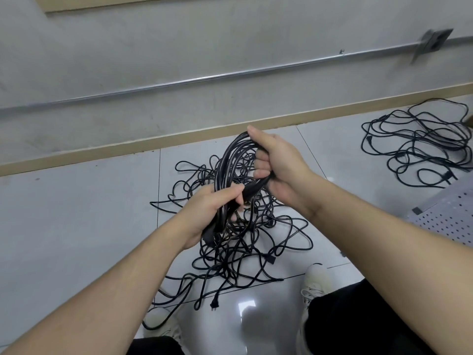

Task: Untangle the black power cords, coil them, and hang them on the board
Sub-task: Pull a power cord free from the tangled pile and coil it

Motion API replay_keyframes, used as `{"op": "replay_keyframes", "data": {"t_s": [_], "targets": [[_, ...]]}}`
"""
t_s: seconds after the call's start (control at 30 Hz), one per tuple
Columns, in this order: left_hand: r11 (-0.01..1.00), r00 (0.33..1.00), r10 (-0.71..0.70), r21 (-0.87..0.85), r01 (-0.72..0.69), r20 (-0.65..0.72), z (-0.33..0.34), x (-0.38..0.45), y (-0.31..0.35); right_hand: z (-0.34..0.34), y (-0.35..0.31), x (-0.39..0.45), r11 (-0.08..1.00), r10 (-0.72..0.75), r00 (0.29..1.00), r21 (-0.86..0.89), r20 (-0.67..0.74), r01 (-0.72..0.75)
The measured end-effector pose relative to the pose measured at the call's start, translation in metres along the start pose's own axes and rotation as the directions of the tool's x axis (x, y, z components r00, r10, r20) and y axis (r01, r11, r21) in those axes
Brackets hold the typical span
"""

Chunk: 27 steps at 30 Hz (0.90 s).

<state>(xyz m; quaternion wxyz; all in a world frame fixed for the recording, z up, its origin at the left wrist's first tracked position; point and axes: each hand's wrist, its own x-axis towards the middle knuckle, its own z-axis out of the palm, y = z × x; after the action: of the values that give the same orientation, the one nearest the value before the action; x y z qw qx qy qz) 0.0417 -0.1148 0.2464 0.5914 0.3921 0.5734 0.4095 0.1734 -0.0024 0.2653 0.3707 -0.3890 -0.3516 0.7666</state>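
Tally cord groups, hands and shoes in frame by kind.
Coiled cord bundle, held by left hand and right hand: 1
Tangled cord piles, floor: 2
Hands: 2
White shoes: 2
Total: 7

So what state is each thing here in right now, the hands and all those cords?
Left hand: grips the coil's lower end.
Right hand: grips the coil's upper end.
Coiled cord: looped, held above the floor.
Near pile: tangled on the floor.
Far pile: loose by the wall.
Pegboard: nothing hung on the visible part.
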Motion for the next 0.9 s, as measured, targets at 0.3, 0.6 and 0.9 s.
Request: {"op": "replay_keyframes", "data": {"t_s": [0.3, 0.6, 0.9], "targets": [[0.995, 0.993, -0.055, 0.095, 0.045, 0.104, -0.002, 0.004, -0.003, -0.008, -0.02, -0.003, 0.986, 0.127, 0.992, 0.103, 0.017, -0.128], [0.96, 0.915, 0.081, -0.276, 0.034, 0.396, 0.002, -0.011, 0.006, -0.006, -0.035, -0.007, 0.982, 0.114, 0.985, 0.135, 0.127, -0.131], [0.876, 0.922, 0.071, -0.467, 0.125, 0.381, 0.013, -0.007, -0.002, -0.008, -0.021, -0.002, 0.984, 0.126, 0.992, 0.123, 0.018, -0.127]]}}
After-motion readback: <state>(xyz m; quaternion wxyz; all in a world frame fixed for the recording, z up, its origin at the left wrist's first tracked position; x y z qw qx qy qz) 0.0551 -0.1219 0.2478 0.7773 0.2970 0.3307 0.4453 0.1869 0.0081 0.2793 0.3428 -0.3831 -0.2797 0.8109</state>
